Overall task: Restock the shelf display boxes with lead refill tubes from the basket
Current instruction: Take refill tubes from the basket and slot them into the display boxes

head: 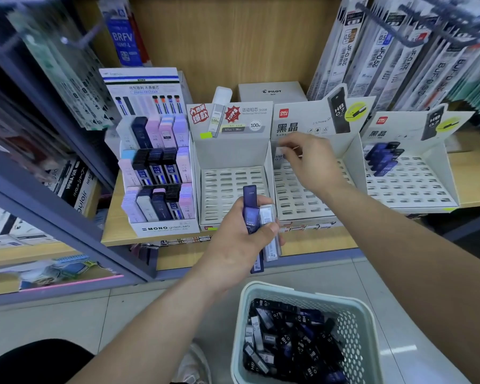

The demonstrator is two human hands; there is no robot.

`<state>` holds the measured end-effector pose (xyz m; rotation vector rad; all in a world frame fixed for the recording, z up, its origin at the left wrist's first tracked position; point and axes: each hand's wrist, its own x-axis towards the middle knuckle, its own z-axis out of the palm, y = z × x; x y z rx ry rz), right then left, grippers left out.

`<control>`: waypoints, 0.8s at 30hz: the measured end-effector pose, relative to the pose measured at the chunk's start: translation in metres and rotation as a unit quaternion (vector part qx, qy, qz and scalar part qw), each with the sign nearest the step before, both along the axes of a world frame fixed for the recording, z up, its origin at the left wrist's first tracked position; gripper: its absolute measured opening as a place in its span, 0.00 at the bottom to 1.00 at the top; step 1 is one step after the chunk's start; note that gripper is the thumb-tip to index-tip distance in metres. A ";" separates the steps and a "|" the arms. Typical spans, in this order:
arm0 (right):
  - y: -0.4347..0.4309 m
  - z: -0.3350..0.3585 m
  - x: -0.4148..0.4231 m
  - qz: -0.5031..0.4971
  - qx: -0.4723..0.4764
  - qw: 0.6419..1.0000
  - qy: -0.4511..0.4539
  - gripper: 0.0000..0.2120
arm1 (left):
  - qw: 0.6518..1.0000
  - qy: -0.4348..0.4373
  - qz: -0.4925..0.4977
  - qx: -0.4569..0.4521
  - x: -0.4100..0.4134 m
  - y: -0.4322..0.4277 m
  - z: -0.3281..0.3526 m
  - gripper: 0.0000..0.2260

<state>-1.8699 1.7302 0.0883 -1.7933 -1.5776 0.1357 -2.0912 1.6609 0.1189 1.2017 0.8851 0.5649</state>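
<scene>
Basket (302,292) below; left hand (237,234) grips upright tubes (250,209); right hand (312,159) pinches one tube (278,157) in box (294,191)

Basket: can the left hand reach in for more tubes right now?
Likely not to grab: the left hand grips several tubes, so its fingers are taken. The basket itself sits open-topped below it, with nothing covering it.

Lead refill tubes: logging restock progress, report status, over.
Left hand grips tube bundle. Right hand pinches one tube in middle deli display box. Basket stocked. Nothing blocking.
</scene>
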 end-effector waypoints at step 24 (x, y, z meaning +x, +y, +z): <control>-0.193 0.040 -0.037 0.014 -0.167 0.916 0.364 0.28 | 0.999 -0.004 -0.038 0.011 0.039 -0.036 -0.016 0.15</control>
